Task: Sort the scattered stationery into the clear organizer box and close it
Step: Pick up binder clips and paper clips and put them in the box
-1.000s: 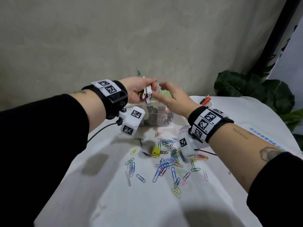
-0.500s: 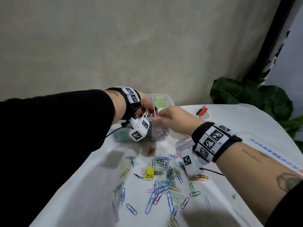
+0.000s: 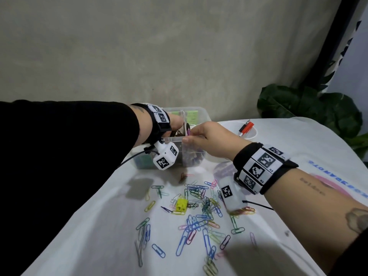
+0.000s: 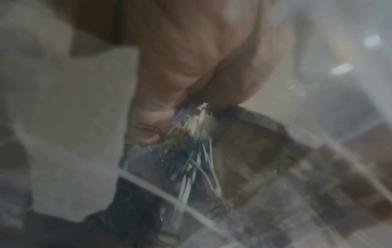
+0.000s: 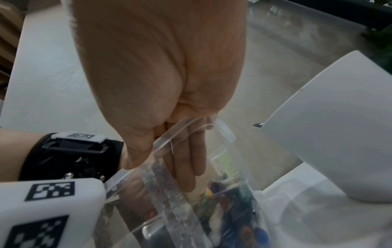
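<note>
The clear organizer box [image 3: 201,116] stands at the far end of the white cloth, with its lid off. My left hand [image 3: 176,124] reaches down into a compartment; in the blurred left wrist view my left hand [image 4: 176,120] pinches a small bunch of binder clips [image 4: 197,134]. My right hand [image 3: 190,136] grips the box's near wall [image 5: 169,193], thumb outside and fingers [image 5: 186,167] inside. A purple clip [image 3: 188,132] shows beside its fingertips. Several coloured paper clips [image 3: 199,216] and a yellow binder clip [image 3: 181,204] lie scattered in front.
A white cup [image 3: 253,136] with red pens [image 3: 247,127] stands right of the box, close to my right hand; the cup [image 5: 328,134] fills the right wrist view's right side. A leafy plant [image 3: 310,110] sits at the back right. A wall rises behind.
Both hands have come down from above the box. The left hand has dropped into a compartment with its clips, and the right hand has settled on the box's near wall.
</note>
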### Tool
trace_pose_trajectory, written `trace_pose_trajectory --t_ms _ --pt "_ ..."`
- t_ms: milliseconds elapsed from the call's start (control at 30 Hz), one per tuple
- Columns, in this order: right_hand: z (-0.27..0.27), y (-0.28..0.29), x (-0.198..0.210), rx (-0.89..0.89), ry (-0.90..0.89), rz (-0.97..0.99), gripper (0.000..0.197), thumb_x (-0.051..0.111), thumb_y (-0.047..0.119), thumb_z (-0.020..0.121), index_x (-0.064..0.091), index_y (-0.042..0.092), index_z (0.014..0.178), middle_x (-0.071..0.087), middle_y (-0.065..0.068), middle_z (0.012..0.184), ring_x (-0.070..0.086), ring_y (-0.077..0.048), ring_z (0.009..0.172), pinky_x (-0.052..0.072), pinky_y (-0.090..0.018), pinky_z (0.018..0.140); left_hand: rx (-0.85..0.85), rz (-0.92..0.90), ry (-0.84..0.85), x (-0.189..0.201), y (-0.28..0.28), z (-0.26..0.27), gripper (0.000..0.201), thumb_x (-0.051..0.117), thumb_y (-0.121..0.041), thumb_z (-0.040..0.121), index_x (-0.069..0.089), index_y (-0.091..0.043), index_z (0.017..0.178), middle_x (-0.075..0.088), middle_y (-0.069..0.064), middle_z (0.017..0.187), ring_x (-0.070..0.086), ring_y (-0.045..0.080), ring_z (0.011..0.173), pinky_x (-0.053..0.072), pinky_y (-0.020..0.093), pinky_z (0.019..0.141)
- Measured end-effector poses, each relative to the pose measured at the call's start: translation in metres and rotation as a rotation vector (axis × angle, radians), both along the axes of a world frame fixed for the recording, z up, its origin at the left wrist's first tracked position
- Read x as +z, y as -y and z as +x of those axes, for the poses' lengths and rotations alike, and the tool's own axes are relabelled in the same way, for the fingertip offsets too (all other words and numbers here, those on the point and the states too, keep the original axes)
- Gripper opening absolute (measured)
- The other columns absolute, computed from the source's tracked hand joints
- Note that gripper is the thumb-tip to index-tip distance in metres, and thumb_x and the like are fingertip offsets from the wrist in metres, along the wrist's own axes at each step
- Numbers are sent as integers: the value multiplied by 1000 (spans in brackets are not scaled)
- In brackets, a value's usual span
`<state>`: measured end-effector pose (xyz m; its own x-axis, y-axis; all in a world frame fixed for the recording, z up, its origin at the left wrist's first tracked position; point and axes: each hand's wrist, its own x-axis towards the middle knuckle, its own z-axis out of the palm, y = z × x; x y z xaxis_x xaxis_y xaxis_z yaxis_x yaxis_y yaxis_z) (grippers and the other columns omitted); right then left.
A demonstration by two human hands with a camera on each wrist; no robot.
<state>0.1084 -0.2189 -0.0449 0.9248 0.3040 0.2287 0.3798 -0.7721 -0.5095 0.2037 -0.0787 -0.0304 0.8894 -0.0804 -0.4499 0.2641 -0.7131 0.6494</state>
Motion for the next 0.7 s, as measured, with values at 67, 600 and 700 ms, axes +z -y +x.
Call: trace_pose_trajectory --t_ms 67,600,700 --pt "-1 0 1 -4 -3 9 40 61 46 92 63 15 67 54 4 55 49 -12 53 38 -26 54 -22 -111 -41 0 1 -2 36 33 -26 104 49 0 84 54 12 36 53 18 27 47 24 34" --pt "-3 -2 -1 -24 -3 0 40 61 46 92 61 16 67 51 5 53 48 -11 51 36 -26 53 7 -247 -196 23 -4 -23 41 33 -21 104 58 -3 77 63 11 58 59 24 54 48 35 66" --pt "-3 -4 -1 -20 -17 7 39 61 47 92 61 17 67 53 6 54 51 -10 51 38 -24 53 -36 -145 -156 21 -8 -22 33 36 -23 105 59 0 111 62 15 89 59 26 79 48 39 83"
